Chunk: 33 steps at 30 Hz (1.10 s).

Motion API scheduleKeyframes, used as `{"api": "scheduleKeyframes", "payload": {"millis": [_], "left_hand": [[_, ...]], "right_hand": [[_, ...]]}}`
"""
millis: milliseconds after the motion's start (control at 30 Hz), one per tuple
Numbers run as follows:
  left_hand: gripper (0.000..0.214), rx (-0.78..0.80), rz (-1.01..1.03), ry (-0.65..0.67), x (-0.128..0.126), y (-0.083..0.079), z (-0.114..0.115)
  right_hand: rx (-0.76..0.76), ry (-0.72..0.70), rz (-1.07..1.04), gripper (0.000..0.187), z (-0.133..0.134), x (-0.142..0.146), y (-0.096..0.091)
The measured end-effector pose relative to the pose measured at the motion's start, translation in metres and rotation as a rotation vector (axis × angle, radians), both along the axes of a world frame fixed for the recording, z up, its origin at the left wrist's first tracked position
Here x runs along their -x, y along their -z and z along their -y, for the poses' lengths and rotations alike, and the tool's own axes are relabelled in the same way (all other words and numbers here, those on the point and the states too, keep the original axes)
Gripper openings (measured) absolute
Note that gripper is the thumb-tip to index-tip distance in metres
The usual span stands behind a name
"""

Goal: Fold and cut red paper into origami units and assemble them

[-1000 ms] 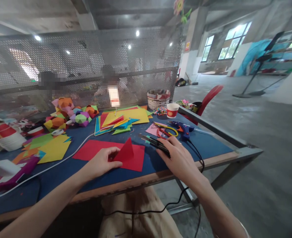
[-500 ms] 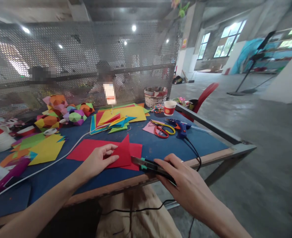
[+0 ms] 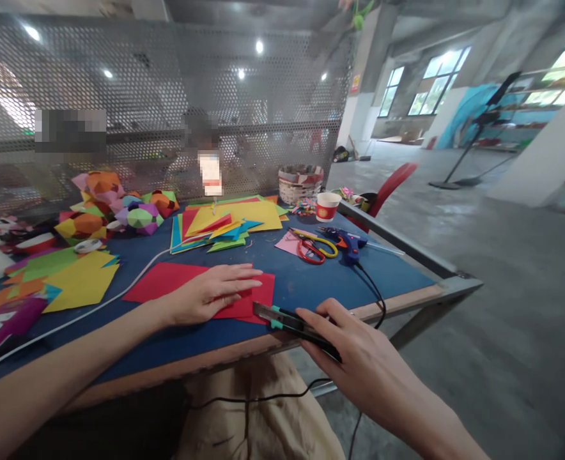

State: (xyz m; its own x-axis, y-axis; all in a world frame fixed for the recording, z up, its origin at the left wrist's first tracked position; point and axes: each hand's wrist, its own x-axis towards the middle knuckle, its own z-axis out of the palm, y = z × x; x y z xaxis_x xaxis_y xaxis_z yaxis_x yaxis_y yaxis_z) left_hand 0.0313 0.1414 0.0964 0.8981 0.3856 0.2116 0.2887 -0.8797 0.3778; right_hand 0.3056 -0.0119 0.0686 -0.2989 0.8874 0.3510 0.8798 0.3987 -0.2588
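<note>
Red paper lies on the blue tabletop near the front edge, with overlapping layers towards its right end. My left hand rests on it, fingers stretched out to the right and pressing it down. In my right hand is a utility knife with a black and green handle. Its blade points left and meets the red paper near the right end. My left palm covers the middle of the paper.
Scissors on pink paper and a blue glue gun lie to the right. Behind are stacked coloured sheets, a paper cup and a basket. Folded paper balls sit left. A white cord crosses the table.
My left hand has moved right and flattened onto the red paper. The corner that stood up is now down. My right hand with the utility knife has barely moved.
</note>
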Motion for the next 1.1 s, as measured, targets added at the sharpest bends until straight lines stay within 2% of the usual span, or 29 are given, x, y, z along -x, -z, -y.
{"api": "scheduleKeyframes", "payload": {"millis": [133, 333, 833, 1100], "left_hand": [[0.046, 0.107, -0.131, 0.003, 0.000, 0.009, -0.008], [0.049, 0.123, -0.226, -0.007, -0.001, 0.015, -0.008], [0.048, 0.164, -0.202, -0.003, -0.001, 0.016, -0.008], [0.051, 0.178, -0.253, -0.005, -0.001, 0.018, -0.009]], "right_hand": [[0.041, -0.024, -0.007, 0.038, 0.002, 0.001, -0.001], [0.080, -0.057, 0.024, 0.042, 0.008, 0.008, -0.006], [-0.023, -0.055, 0.054, 0.039, 0.018, 0.022, -0.003], [-0.022, -0.045, 0.040, 0.038, 0.021, 0.027, -0.001]]}}
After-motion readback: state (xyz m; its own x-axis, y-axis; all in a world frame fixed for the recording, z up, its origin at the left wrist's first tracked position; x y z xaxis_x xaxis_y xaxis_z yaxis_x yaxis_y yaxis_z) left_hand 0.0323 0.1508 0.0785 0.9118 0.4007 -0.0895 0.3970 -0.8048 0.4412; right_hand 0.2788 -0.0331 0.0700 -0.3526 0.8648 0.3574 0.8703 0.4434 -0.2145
